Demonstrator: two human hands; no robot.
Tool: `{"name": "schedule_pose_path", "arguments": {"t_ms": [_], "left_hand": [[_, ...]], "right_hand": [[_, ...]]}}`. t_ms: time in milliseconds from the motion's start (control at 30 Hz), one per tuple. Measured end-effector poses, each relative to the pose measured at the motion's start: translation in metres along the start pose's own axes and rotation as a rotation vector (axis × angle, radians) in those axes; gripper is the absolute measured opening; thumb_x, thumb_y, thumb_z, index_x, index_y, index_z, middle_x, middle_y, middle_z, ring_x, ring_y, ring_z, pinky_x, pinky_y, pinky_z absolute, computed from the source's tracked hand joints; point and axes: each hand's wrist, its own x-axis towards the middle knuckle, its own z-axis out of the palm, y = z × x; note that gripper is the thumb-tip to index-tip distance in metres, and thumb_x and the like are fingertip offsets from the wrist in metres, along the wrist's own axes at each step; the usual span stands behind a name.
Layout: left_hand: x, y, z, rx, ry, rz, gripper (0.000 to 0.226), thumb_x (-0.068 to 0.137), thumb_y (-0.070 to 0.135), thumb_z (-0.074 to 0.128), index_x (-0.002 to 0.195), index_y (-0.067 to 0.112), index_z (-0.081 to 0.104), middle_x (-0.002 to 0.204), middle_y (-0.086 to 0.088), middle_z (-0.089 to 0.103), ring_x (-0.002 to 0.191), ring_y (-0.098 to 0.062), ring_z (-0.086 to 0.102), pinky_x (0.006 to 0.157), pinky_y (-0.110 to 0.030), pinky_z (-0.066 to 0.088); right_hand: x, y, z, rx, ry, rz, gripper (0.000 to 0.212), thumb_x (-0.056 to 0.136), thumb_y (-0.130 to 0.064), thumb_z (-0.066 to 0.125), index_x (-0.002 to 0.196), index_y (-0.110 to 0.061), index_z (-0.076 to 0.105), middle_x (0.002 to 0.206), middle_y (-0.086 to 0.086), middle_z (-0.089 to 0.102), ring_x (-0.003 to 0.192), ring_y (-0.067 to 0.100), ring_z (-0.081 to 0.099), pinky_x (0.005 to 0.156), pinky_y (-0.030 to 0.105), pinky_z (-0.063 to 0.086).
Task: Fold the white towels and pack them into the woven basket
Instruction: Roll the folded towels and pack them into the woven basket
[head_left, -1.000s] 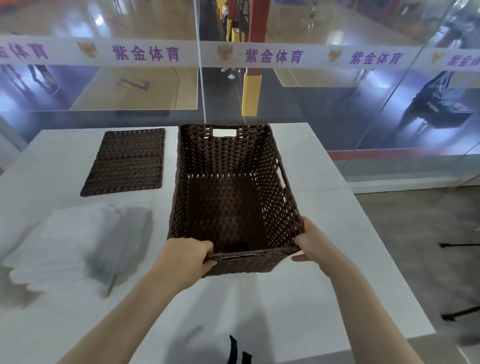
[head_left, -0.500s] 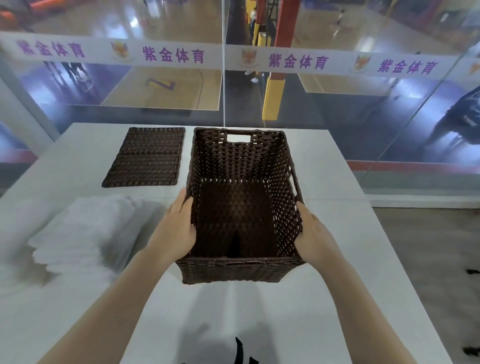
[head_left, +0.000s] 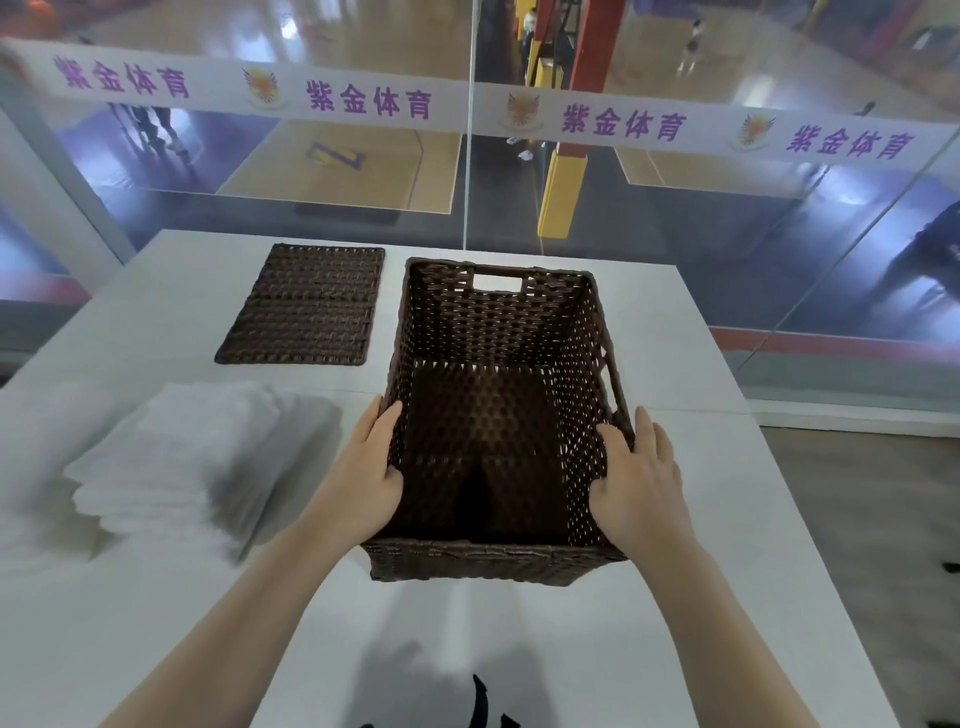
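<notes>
Left hand (head_left: 371, 475) and right hand (head_left: 636, 480) flat against long sides of empty woven basket (head_left: 498, 561), fingers straight, likely squaring it mid-table (head_left: 701, 571). White towels (head_left: 182, 457) stacked just left, within reach. Woven lid (head_left: 306, 306) set aside behind.

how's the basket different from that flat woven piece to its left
The basket is a deep open box with tall walls and a handle cut-out; the flat woven panel lies flat on the table, with no walls. The left hand and right hand are on the basket's side walls; nothing touches the panel. The basket reaches nearer the person; the panel sits farther back. Both are dark brown weave.
</notes>
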Motion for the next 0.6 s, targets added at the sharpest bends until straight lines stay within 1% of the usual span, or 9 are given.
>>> {"name": "schedule_pose_path", "arguments": {"t_ms": [100, 200, 267, 367, 467, 533, 600], "left_hand": [[-0.001, -0.001, -0.004, -0.071, -0.002, 0.011, 0.068, 0.1, 0.02, 0.047, 0.156, 0.027, 0.008, 0.162, 0.013, 0.008, 0.147, -0.008, 0.015, 0.119, -0.029, 0.017], [0.003, -0.006, -0.012, -0.11, -0.004, 0.037, 0.063, 0.101, 0.033, 0.045, 0.155, 0.029, 0.011, 0.16, 0.013, 0.016, 0.146, -0.005, 0.018, 0.119, -0.03, 0.018], [0.007, -0.013, -0.021, -0.097, -0.014, 0.038, 0.061, 0.102, 0.037, 0.042, 0.155, 0.031, 0.012, 0.16, 0.014, 0.015, 0.146, -0.004, 0.015, 0.119, -0.028, 0.016], [0.011, -0.032, -0.04, -0.062, -0.01, 0.016, 0.062, 0.102, 0.038, 0.043, 0.155, 0.029, 0.012, 0.162, 0.012, 0.011, 0.147, -0.004, 0.011, 0.114, -0.021, 0.01], [0.014, -0.057, -0.07, -0.064, 0.035, 0.011, 0.062, 0.101, 0.031, 0.048, 0.154, 0.026, 0.018, 0.161, 0.011, 0.015, 0.147, -0.005, 0.012, 0.112, -0.018, 0.009], [0.016, -0.078, -0.093, -0.025, 0.074, -0.003, 0.061, 0.1, 0.029, 0.05, 0.154, 0.025, 0.022, 0.16, 0.008, 0.019, 0.147, -0.009, 0.016, 0.113, -0.02, 0.011], [0.016, -0.106, -0.117, 0.022, 0.1, -0.042, 0.059, 0.099, 0.028, 0.051, 0.153, 0.024, 0.025, 0.16, 0.005, 0.022, 0.147, -0.013, 0.017, 0.115, -0.025, 0.014]], "right_hand": [[0.006, -0.016, 0.001, 0.044, 0.09, -0.075, 0.058, 0.09, -0.015, 0.053, 0.146, -0.016, 0.04, 0.16, 0.019, 0.014, 0.147, 0.038, 0.011, 0.118, 0.049, 0.018], [0.01, -0.038, 0.003, 0.104, 0.09, -0.131, 0.053, 0.093, -0.018, 0.053, 0.145, -0.018, 0.042, 0.16, 0.016, 0.017, 0.148, 0.035, 0.012, 0.12, 0.049, 0.017], [0.01, -0.055, 0.005, 0.141, 0.062, -0.152, 0.052, 0.096, -0.021, 0.052, 0.146, -0.02, 0.04, 0.161, 0.014, 0.017, 0.149, 0.032, 0.009, 0.12, 0.048, 0.015], [0.008, -0.084, 0.006, 0.244, 0.056, -0.208, 0.05, 0.097, -0.021, 0.052, 0.146, -0.021, 0.041, 0.161, 0.01, 0.019, 0.149, 0.026, 0.008, 0.121, 0.042, 0.014], [0.008, -0.122, 0.0, 0.344, 0.088, -0.272, 0.046, 0.097, -0.02, 0.053, 0.143, -0.021, 0.044, 0.158, 0.004, 0.026, 0.147, 0.016, 0.013, 0.119, 0.033, 0.016], [0.009, -0.153, -0.004, 0.424, 0.101, -0.315, 0.043, 0.097, -0.019, 0.054, 0.14, -0.022, 0.047, 0.154, -0.002, 0.03, 0.142, 0.005, 0.016, 0.116, 0.024, 0.017], [0.009, -0.188, -0.004, 0.507, 0.097, -0.363, 0.041, 0.097, -0.016, 0.054, 0.137, -0.022, 0.05, 0.149, -0.007, 0.035, 0.136, -0.005, 0.018, 0.112, 0.016, 0.018]]}}
